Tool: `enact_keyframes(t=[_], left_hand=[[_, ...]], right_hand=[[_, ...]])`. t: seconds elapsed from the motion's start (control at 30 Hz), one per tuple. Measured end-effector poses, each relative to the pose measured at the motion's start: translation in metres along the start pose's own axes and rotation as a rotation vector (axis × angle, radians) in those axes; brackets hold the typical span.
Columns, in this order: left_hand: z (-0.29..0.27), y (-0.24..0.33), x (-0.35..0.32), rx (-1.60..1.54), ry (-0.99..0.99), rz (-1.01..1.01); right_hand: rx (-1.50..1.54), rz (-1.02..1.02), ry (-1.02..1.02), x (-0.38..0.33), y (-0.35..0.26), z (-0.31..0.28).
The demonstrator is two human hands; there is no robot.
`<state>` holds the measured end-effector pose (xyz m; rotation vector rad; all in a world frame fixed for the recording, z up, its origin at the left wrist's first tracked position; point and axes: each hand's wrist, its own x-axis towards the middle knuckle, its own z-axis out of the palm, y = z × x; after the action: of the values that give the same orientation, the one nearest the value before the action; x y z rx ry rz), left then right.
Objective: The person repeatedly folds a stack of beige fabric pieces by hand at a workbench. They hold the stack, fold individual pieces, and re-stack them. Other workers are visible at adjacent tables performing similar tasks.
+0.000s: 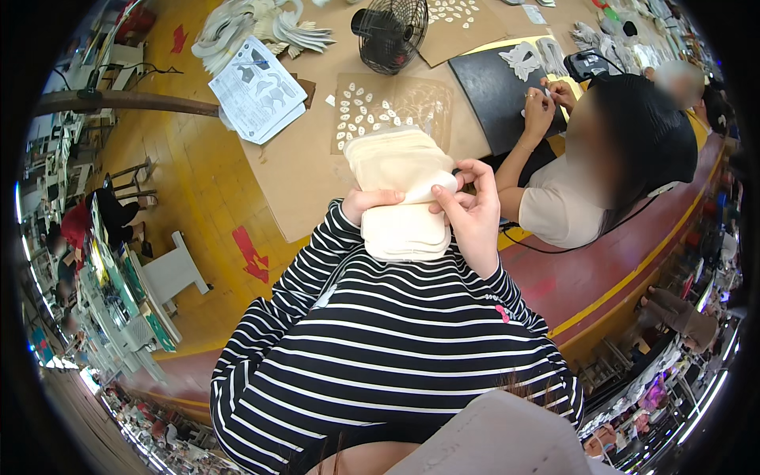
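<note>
My left hand (370, 203) grips a stack of soft, cream-coloured cut pieces (397, 158) with rounded corners; its thumb lies across the top and its other fingers are hidden beneath. A second part of the stack (404, 234) lies nearer my body, against my striped top. At the right side of the stack, my right hand (476, 212) pinches the edge of a cream piece (433, 187), which is lifted and curled between thumb and fingers. The stack's far end reaches over a brown sheet (431, 99) dotted with small pale oval pieces (356, 111).
A brown-covered table (277, 178) holds printed sheets with a pen (257, 91), a black fan (389, 36), and pale strip bundles (261, 32). To the right, a co-worker (562, 202) handles something small over a black board (499, 91). Yellow floor (190, 127) lies left.
</note>
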<state>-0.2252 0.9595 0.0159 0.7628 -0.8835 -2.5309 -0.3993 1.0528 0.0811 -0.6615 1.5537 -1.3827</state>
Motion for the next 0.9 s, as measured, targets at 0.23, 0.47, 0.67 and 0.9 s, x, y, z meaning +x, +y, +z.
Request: enact_keyframes(t=[0.23, 0.47, 0.67, 0.9], left_hand=[[0.010, 0.002, -0.008, -0.530, 0.129, -0.027], [-0.005, -0.009, -0.009, -0.266, 0.104, -0.049], [0.007, -0.010, -0.008, -0.222, 0.209, 0.057], [-0.007, -0.005, -0.004, -0.501, 0.075, -0.115]], right_hand=[[-0.126, -0.315, -0.168, 0.002, 0.014, -0.010], [0.125, -0.055, -0.202, -0.003, 0.014, -0.014], [-0.165, -0.240, -0.324, 0.011, 0.008, -0.018], [-0.154, -0.206, -0.309, 0.012, 0.007, -0.018]])
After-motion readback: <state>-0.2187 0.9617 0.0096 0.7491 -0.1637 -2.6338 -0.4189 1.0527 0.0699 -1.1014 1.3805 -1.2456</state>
